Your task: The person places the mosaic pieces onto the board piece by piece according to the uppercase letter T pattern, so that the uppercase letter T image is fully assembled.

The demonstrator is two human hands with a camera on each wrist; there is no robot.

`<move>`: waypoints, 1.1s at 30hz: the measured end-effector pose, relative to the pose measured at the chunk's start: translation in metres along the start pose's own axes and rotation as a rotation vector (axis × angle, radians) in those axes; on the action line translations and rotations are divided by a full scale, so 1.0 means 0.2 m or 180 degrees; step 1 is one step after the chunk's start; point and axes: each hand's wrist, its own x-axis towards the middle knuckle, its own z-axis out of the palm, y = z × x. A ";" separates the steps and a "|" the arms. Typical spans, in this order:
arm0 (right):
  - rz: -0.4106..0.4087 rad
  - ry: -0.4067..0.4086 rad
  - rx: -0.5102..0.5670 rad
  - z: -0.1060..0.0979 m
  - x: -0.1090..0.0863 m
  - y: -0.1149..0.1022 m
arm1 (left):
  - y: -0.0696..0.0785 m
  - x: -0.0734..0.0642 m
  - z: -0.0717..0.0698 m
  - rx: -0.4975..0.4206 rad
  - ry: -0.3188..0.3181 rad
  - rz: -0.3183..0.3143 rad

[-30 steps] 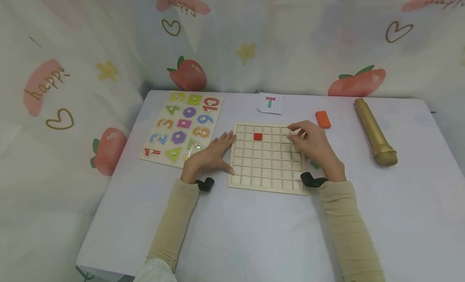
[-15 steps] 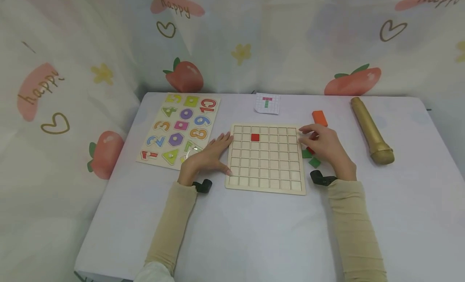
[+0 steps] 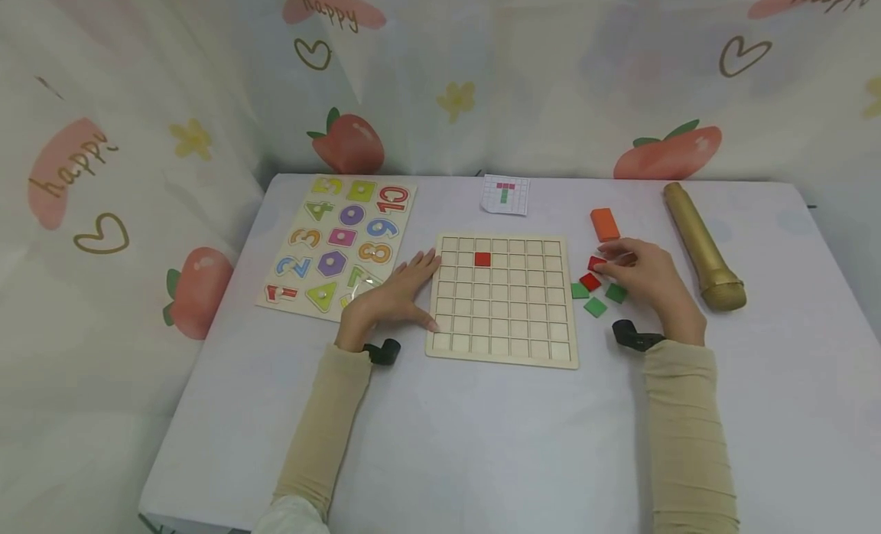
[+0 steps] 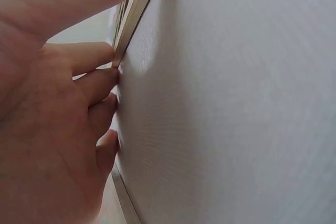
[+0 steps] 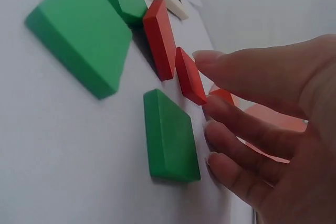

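Observation:
In the head view my left hand (image 3: 392, 301) lies spread at the left edge of a wooden grid board (image 3: 502, 300). Its fingertips and thumb touch that edge, which the left wrist view shows close up. One red square tile (image 3: 482, 259) sits in a cell of the board's second row. To the board's right, my right hand (image 3: 647, 278) is over the loose tiles. Its thumb and index finger are parted at the edge of a red tile (image 5: 190, 76) on the table. Close by lie another red tile (image 3: 590, 281) and green tiles (image 3: 595, 307).
A number-and-shape puzzle board (image 3: 337, 247) is at the left. Behind the grid board lies a card (image 3: 505, 195) with a pink and green T pattern. An orange block (image 3: 605, 224) and a gold microphone-shaped object (image 3: 705, 247) are at the right.
My right hand has moved from the grid board's upper right corner out to the loose tiles, uncovering several of them. The left hand has stayed at the board's left edge.

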 end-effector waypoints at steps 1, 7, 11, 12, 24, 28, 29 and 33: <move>0.0017 -0.0024 0.0015 0.00 0.00 0.00 | 0.00 0.00 0.00 0.0003 0.0002 0.0004; 0.0033 -0.0105 0.0090 -0.03 -0.01 0.02 | 0.00 0.01 -0.01 0.0006 -0.0006 0.0036; 0.0034 -0.0154 0.0097 -0.03 -0.01 0.03 | 0.01 0.01 -0.01 -0.0002 -0.0007 0.0046; 0.0034 -0.0162 0.0089 -0.04 -0.01 0.03 | 0.01 0.01 -0.01 0.0000 -0.0006 0.0048; -0.0004 -0.0108 -0.0017 -0.04 0.01 0.02 | 0.01 0.00 -0.03 0.0003 0.0033 0.0138; 0.0036 -0.0097 -0.0009 -0.03 0.01 0.03 | 0.00 0.00 -0.02 0.0006 0.0020 0.0128; 0.0055 -0.0103 0.0003 -0.02 0.00 0.03 | 0.00 0.00 -0.02 0.0016 0.0018 0.0124; 0.0108 -0.0080 0.0039 0.00 -0.01 0.03 | -0.01 0.00 0.00 0.0046 0.0024 0.0141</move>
